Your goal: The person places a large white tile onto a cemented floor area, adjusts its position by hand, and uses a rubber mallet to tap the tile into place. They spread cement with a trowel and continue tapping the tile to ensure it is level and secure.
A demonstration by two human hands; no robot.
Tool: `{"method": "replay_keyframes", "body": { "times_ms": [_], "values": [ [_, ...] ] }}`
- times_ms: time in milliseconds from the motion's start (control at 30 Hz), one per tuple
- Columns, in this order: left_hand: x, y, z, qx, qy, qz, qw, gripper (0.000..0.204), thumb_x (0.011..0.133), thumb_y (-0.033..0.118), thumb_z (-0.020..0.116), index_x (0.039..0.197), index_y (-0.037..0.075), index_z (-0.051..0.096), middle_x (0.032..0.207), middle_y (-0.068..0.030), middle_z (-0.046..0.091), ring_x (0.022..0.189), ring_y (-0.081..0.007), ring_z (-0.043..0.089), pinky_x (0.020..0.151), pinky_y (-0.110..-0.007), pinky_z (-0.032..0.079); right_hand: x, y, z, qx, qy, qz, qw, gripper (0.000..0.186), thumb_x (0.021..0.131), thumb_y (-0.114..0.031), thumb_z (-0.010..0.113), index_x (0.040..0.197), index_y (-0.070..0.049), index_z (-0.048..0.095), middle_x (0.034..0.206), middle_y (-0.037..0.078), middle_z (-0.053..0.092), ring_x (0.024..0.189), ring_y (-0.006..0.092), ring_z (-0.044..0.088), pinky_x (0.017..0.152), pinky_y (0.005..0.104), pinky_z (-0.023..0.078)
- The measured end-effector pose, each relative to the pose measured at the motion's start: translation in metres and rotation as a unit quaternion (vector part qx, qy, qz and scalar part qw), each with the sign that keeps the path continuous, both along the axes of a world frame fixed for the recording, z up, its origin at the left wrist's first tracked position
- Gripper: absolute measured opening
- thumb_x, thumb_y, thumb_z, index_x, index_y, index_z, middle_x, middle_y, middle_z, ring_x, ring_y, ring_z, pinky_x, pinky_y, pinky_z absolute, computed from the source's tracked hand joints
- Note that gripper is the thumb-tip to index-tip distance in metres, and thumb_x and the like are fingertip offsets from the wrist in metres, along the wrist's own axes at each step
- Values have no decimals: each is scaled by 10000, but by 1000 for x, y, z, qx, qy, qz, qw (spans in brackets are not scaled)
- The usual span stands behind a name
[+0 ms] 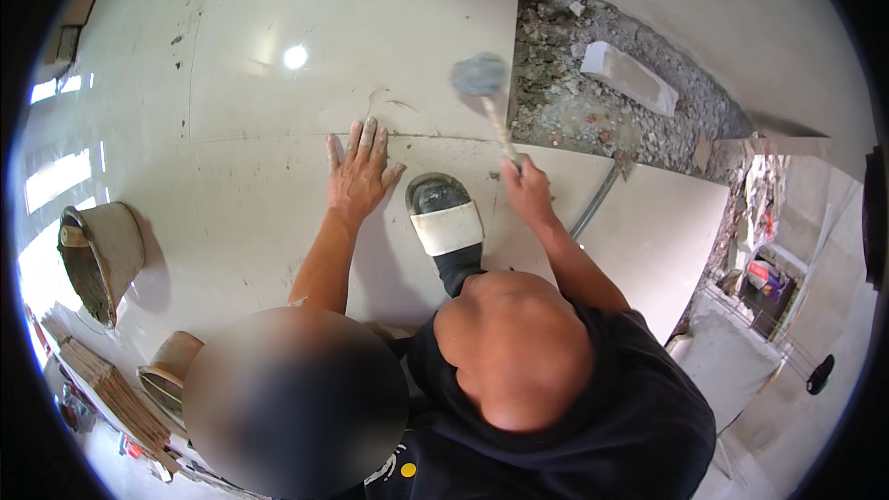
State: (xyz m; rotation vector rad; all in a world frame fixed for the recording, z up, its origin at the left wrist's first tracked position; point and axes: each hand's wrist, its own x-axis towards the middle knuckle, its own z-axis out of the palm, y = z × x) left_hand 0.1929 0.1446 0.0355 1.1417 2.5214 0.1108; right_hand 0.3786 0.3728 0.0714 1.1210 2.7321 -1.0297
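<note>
My right hand [531,193] is closed around the pale handle of a rubber mallet [480,76]. The mallet's grey head is slightly blurred and appears over the right part of a large cream floor tile [352,28]; whether it touches the tile I cannot tell. My left hand [359,171] lies flat with spread fingers, its fingertips near the joint along that tile's near edge. Between my hands, a foot in a black slipper [446,218] with a white strap rests on the nearer tiles. A long grey metal bar [595,204] lies on the tile right of my right hand.
Rough mortar and rubble [583,120] fill a strip beside the tile edge, with a white block [630,79] on it, along the wall [741,28]. A bucket [116,245] and another bucket [176,356] stand at left, near stacked cardboard [111,393].
</note>
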Motion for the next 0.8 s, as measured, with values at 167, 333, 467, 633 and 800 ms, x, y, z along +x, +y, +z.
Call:
{"method": "replay_keyframes", "body": {
  "times_ms": [167,333,467,633,800],
  "values": [
    [-40,-31,-4,100,-106,74,987,554,994,392,423,1458,96,363,1525,-98,345,1436,-286,256,1179,-524,83,-14,-10,7,-15,-36,81,996,450,898,-476,589,900,-26,576,763,214,652,704,412,643,606,483,512],
    [-113,-109,23,278,-84,448,845,578,1026,408,363,1444,10,356,1417,-246,438,1302,-352,444,1088,-401,343,-30,-59,25,-40,-65,244,967,460,861,-508,613,923,-52,612,836,161,662,818,363,664,684,471,523],
    [-114,-127,26,247,-28,460,852,620,1019,465,356,1443,12,365,1407,-252,446,1298,-356,445,1079,-397,351,-44,-74,12,-53,0,313,948,413,857,-468,618,933,-62,631,884,146,640,897,332,617,826,448,472],
    [-78,-102,3,274,-86,475,832,572,1028,379,384,1417,-40,372,1411,-263,436,1292,-356,455,1065,-396,369,-45,7,-16,106,58,-55,991,307,874,-382,614,914,-81,657,887,155,639,855,346,604,814,448,460],
    [-54,-81,-5,286,-89,480,825,552,1027,344,399,1403,-60,380,1378,-260,469,1274,-352,471,1062,-396,370,-55,46,-34,-75,-191,-130,970,453,873,-408,618,1034,13,651,997,242,669,981,401,631,844,458,485]
  ]
}}
